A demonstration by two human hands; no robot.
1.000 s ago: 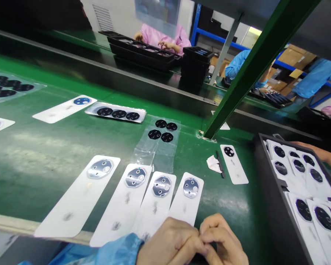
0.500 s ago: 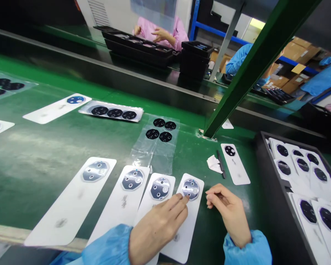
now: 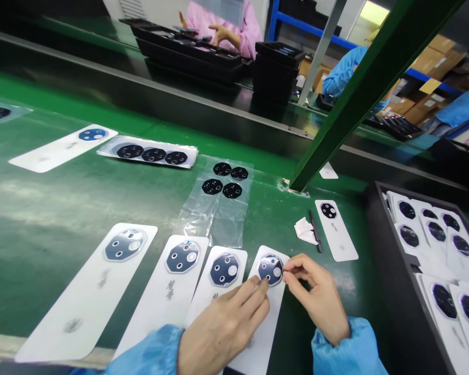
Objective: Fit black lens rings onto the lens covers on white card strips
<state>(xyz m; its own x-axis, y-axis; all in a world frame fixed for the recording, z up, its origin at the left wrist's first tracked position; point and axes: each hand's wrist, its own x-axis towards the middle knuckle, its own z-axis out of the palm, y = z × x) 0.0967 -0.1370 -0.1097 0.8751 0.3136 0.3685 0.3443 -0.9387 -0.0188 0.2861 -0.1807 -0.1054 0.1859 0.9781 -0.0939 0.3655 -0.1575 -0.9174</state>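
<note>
In the head view, a white phone back cover [image 3: 259, 312] lies on the green bench, with a shiny octagonal camera plate [image 3: 270, 268] at its top. My left hand [image 3: 229, 325] lies over this cover, fingers extended and fingertips resting at the plate's lower edge; it grips nothing. At the plate's right edge, my right hand [image 3: 316, 291] pinches with thumb and forefinger; what is between them is too small to make out. To the left, more white back covers lie side by side: one partly under my left hand [image 3: 223, 271], a second [image 3: 182, 255] and a third [image 3: 89, 297].
Behind lie a clear plastic sheet [image 3: 229, 213] with black octagonal pieces and a packet [image 3: 148, 152] of them. To the right are a white cloth [image 3: 305, 230], a black stick tool [image 3: 316, 232], another cover [image 3: 338, 234] and a black tray [image 3: 406, 291]. A green post [image 3: 336, 120] rises behind.
My right hand has moved left onto the right edge of the camera plate, its thumb and forefinger closing there. My left hand stays on the cover. The view has shifted slightly.
</note>
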